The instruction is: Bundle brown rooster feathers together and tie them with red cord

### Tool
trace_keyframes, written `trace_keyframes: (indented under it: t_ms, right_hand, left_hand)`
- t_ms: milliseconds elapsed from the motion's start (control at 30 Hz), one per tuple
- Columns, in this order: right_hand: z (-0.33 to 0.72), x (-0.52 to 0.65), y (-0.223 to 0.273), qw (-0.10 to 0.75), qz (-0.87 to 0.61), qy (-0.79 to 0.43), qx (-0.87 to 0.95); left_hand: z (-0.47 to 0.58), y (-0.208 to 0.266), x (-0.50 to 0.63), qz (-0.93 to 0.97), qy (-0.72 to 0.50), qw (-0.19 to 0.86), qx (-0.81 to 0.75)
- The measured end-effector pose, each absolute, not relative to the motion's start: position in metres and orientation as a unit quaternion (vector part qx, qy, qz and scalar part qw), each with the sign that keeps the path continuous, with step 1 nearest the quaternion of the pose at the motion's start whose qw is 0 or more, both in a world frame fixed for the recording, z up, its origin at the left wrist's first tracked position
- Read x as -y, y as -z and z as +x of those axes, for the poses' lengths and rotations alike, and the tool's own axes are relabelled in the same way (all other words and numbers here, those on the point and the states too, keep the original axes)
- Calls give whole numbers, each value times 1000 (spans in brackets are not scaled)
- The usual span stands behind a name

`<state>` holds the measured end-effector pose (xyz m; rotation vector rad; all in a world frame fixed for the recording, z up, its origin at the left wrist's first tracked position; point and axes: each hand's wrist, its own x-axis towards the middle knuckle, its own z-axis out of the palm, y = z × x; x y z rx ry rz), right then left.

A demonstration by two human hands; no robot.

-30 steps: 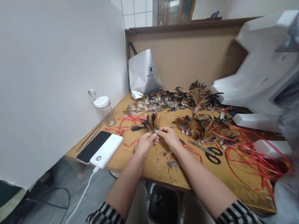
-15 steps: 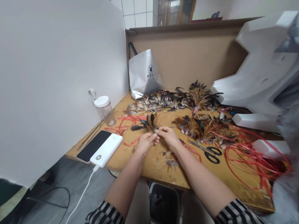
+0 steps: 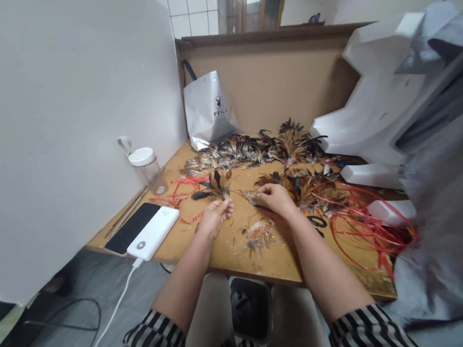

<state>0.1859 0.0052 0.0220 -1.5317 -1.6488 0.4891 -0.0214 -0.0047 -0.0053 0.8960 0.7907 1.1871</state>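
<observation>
My left hand (image 3: pixel 217 217) pinches the base of a small bunch of brown and black feathers (image 3: pixel 218 185), whose tips fan upward over the table. To its right, my right hand (image 3: pixel 277 197) is closed at the fingertips on a thin, pale brown feather (image 3: pixel 250 196) that points left. Just beyond that hand lies a loose pile of brown feathers (image 3: pixel 300 188). Black-handled scissors (image 3: pixel 318 222) lie beside my right wrist, their blades mostly hidden by it. Feather scraps (image 3: pixel 259 234) are scattered on the tabletop between my forearms.
A long heap of dark feathers (image 3: pixel 245 149) lines the back, before a silver bag (image 3: pixel 208 111). Red plastic strips tangle at right (image 3: pixel 366 229). On the left are a lidded jar (image 3: pixel 146 165), a dark phone (image 3: pixel 131 228) and a white power bank (image 3: pixel 153 231) with its cable.
My hands have parted: the right has moved away rightward with a thin feather, while the left keeps the bunch. The camera view has shifted slightly.
</observation>
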Motion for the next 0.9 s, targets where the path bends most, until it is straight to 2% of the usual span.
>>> trace_keyframes:
  t_ms: [167, 267, 367, 500, 633, 700, 900]
  right_hand:
    - [184, 1, -28, 225, -686, -104, 684]
    - [169, -2, -32, 152, -713, -81, 680]
    - [157, -9, -30, 127, -736, -72, 661]
    - [151, -22, -21, 187, -728, -93, 653]
    - [149, -28, -14, 337, -630, -279, 642]
    - [149, -29, -11, 374, -593, -364, 613]
    - [152, -25, -5, 459, -547, -497, 493]
  left_hand:
    - [-22, 4, 6, 388, -529, 669, -350]
    - [-22, 4, 6, 383, -533, 671, -346]
    - [-22, 4, 6, 381, -535, 673, -341]
    - [-23, 5, 6, 380, -534, 679, -332]
    - [-24, 6, 5, 380, -536, 681, -324]
    - [-24, 7, 5, 374, -539, 682, -323]
    - [-24, 7, 5, 362, -541, 688, -322]
